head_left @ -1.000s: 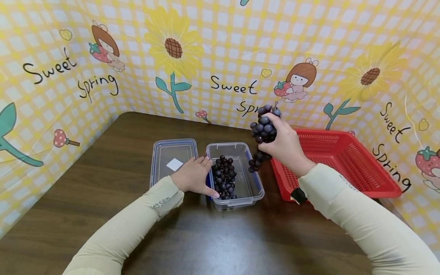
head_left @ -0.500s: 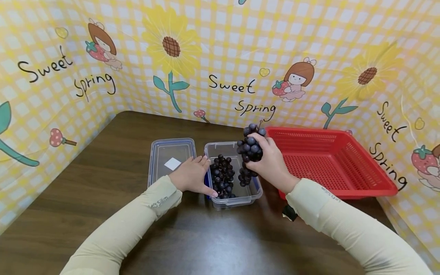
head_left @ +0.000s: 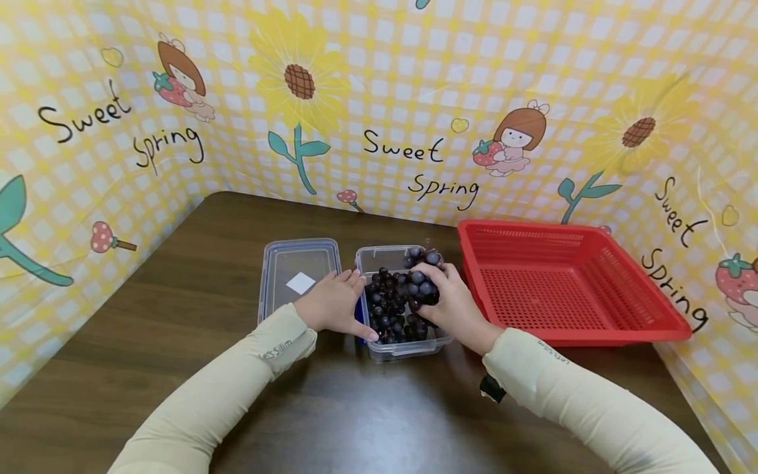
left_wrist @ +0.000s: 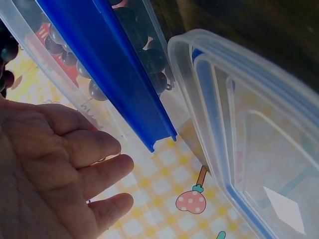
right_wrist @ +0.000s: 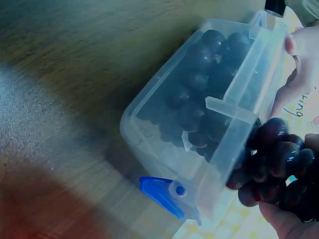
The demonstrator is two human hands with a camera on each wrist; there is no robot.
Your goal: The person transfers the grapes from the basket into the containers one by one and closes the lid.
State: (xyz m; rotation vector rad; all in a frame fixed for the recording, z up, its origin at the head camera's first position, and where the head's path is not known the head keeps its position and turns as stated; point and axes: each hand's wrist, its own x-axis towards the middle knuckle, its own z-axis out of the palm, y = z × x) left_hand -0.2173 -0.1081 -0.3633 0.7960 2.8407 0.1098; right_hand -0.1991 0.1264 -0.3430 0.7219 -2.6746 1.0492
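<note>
A clear plastic container [head_left: 408,349] with blue side latches stands on the table, one bunch of dark grapes [head_left: 383,306] lying along its left side. My right hand [head_left: 456,306] grips a second bunch of dark grapes [head_left: 423,284], which is partly lowered into the container's right side. Grapes from that bunch also show at the rim in the right wrist view, with my thumb [right_wrist: 281,219] against them. My left hand [head_left: 334,303] rests with spread, straight fingers along the container's left rim. In the left wrist view a blue latch [left_wrist: 109,69] hangs open beside those fingers.
Left of the container lies its clear lid [head_left: 275,263] with a blue seal and a white label, partly behind my left hand. A red perforated basket [head_left: 551,296] stands to the right. A patterned cloth [head_left: 391,85] backs the wooden table [head_left: 225,237].
My right hand has carried its bunch of grapes left and down, from beside the red basket into the container. My left hand has kept its place on the rim.
</note>
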